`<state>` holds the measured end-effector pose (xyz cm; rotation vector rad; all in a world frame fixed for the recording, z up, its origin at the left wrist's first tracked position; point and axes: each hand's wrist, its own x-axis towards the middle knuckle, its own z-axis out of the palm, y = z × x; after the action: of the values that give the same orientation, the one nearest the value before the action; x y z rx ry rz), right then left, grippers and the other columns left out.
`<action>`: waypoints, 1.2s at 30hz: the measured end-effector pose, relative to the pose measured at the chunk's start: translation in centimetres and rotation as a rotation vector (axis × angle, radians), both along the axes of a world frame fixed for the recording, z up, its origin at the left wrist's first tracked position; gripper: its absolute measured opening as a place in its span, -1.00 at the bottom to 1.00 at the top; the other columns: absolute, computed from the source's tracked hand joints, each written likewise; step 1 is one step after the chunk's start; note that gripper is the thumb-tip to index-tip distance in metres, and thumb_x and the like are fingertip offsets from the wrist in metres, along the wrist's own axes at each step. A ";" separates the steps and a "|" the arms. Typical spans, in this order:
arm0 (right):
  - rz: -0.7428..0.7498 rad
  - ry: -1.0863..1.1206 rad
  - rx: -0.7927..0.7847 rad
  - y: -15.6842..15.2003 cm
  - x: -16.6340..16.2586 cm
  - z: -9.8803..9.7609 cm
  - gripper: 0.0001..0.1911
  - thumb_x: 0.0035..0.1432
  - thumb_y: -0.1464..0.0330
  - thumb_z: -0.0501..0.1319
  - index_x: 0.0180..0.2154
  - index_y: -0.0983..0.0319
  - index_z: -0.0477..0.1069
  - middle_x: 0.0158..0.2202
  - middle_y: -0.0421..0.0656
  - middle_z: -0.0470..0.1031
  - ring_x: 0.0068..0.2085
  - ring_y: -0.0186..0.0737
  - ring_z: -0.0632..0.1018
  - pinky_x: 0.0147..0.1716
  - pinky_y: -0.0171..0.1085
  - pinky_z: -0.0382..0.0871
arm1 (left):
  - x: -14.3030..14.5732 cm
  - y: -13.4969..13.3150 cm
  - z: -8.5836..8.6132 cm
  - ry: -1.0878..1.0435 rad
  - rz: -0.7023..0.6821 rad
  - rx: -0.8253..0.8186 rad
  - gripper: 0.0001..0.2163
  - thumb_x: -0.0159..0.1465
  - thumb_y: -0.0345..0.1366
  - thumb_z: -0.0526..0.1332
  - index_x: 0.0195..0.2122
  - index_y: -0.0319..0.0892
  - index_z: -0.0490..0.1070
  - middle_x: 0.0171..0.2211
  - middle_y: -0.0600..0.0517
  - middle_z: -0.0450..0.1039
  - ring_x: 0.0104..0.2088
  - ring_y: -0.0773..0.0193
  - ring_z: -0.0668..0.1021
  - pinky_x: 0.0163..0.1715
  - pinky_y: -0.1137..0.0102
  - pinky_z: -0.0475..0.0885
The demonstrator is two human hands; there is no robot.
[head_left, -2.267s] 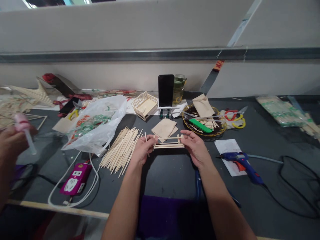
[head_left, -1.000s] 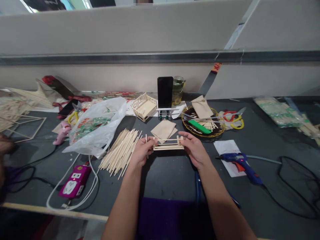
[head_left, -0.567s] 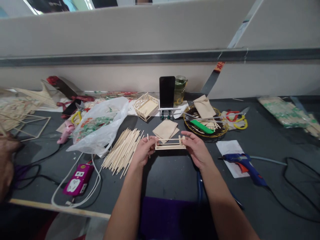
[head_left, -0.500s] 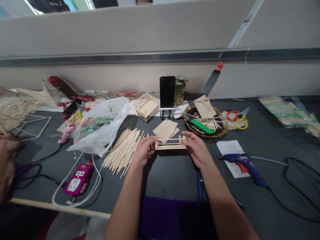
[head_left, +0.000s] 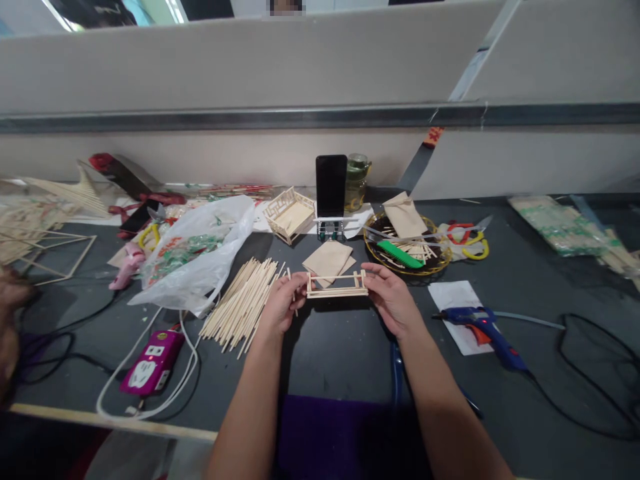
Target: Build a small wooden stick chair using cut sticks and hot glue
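Between my two hands is a small rectangular frame of thin wooden sticks (head_left: 336, 291), held level above the dark table. Its left end is pinched by my left hand (head_left: 284, 299), which also has a short loose stick (head_left: 292, 293) between the fingers. My right hand (head_left: 393, 297) grips the right end, where short upright pieces stand. Just beyond the frame lie some brown sandpaper-like squares (head_left: 330, 259). A pile of loose wooden sticks (head_left: 241, 303) is left of my left hand. To the right of my right hand, a blue glue gun (head_left: 483, 327) rests on white paper.
Behind are a stick-built model (head_left: 291, 215), a phone (head_left: 331, 187) on a stand and a basket (head_left: 407, 267) with a green comb. Scissors (head_left: 470, 240) lie right. On the left are a plastic bag (head_left: 195, 247), a purple power strip (head_left: 153, 363) and another person's hand (head_left: 14, 297).
The view has shifted slightly, so the table items sit a little further left. Both hands keep the same hold on the stick frame.
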<state>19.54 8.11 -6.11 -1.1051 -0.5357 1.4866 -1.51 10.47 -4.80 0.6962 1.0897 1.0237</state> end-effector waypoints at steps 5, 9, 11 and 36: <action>-0.022 -0.024 0.009 0.1 0.1 -0.2 -0.53 -0.28 0.26 0.54 -0.24 0.18 0.53 -0.40 -0.25 0.56 -0.38 -0.34 0.51 -0.32 -0.34 0.36 | -0.3 0.1 -0.3 -0.008 0.008 0.007 -0.65 -0.11 -0.25 0.48 -0.31 -0.33 0.60 -0.51 0.00 0.48 -0.64 0.58 0.24 -0.74 0.62 -0.13; -0.036 -0.049 0.035 0.0 0.1 -0.2 -0.56 -0.25 0.23 0.53 -0.26 0.17 0.54 -0.38 -0.23 0.58 -0.36 -0.30 0.52 -0.30 -0.31 0.38 | -0.4 0.2 -0.3 -0.024 0.030 0.019 -0.64 -0.14 -0.28 0.50 -0.31 -0.32 0.59 -0.47 -0.02 0.51 -0.65 0.60 0.22 -0.74 0.62 -0.13; -0.046 -0.061 0.052 0.0 0.0 -0.2 -0.58 -0.24 0.23 0.52 -0.27 0.18 0.54 -0.36 -0.21 0.60 -0.33 -0.29 0.54 -0.29 -0.31 0.39 | -0.2 0.2 -0.2 -0.037 0.047 0.026 -0.63 -0.15 -0.28 0.52 -0.31 -0.32 0.58 -0.46 -0.01 0.52 -0.66 0.61 0.22 -0.74 0.62 -0.14; -0.050 -0.326 0.107 0.0 0.2 -0.6 -0.63 -0.15 0.18 0.42 -0.29 0.23 0.50 -0.54 -0.28 0.41 -0.58 -0.42 0.31 -0.67 -0.42 0.11 | -0.3 0.0 -0.8 -0.059 0.062 0.050 -0.60 -0.18 -0.24 0.54 -0.32 -0.30 0.56 -0.54 0.04 0.44 -0.64 0.55 0.26 -0.74 0.60 -0.14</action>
<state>19.72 8.14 -6.66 -1.2744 -0.7978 1.2256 -1.85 10.51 -5.65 0.6712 1.0428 1.1213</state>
